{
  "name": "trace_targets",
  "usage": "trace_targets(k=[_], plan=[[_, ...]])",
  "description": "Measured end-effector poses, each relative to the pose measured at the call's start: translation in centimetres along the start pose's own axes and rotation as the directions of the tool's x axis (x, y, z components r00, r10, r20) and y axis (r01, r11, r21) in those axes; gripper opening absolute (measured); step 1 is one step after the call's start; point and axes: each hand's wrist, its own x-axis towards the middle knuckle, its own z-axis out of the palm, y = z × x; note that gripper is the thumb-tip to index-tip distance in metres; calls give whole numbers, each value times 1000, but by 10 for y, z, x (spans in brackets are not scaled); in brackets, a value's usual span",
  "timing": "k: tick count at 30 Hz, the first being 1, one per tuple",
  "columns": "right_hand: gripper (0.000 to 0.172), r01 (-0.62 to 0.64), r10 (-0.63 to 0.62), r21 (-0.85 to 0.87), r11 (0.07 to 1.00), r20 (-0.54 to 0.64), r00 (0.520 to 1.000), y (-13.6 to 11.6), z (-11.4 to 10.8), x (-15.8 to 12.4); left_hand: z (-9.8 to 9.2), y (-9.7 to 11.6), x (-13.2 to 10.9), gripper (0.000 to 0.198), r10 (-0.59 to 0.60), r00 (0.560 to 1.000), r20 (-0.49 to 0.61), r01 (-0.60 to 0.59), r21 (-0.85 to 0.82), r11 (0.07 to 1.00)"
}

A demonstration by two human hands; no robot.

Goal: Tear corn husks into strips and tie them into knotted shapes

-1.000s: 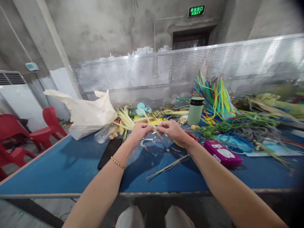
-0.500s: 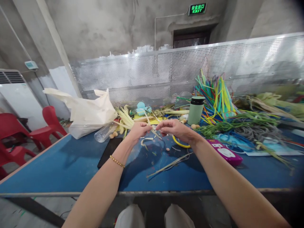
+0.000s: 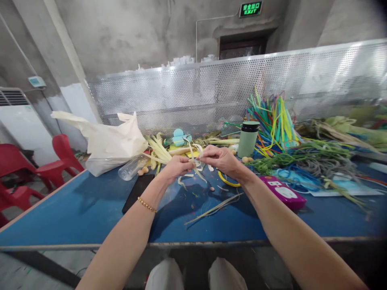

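My left hand (image 3: 177, 167) is closed in a pinch, with pale strips of what looks like corn husk (image 3: 198, 174) sticking out above and below the fingers. Close beside it, my right hand (image 3: 220, 160) pinches a curved pale husk strip (image 3: 198, 150) near its fingertips. The two hands almost meet above the blue table (image 3: 99, 217). Under them lie small scraps and a curled husk piece (image 3: 181, 183). A yellow ring (image 3: 227, 180) is partly beneath my right wrist. Nearer me lie thin dry stalks (image 3: 213, 209).
At left are a white plastic bag (image 3: 113, 147), a clear bottle (image 3: 128, 170) and a dark flat device (image 3: 137, 193). To the right stand a green jar (image 3: 248, 143), a purple box (image 3: 284, 193), colored strips (image 3: 281, 125) and green cords (image 3: 302, 157). A perforated metal screen (image 3: 163, 96) runs behind.
My right hand has shifted slightly left and up toward my left hand, and a curved husk strip now shows at its fingertips. My left hand stays nearly in place.
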Motion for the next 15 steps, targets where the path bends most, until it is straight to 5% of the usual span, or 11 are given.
trace_targets(k=[6,15], plan=[[17,98,-95,-78,992,36,995,-8,5,-1,2,1,-5,21,-17,990,143,7,68,998],[10,-109,123,-142,984,95,988,-14,8,-5,4,8,-10,21,3,986,168,-28,146,989]])
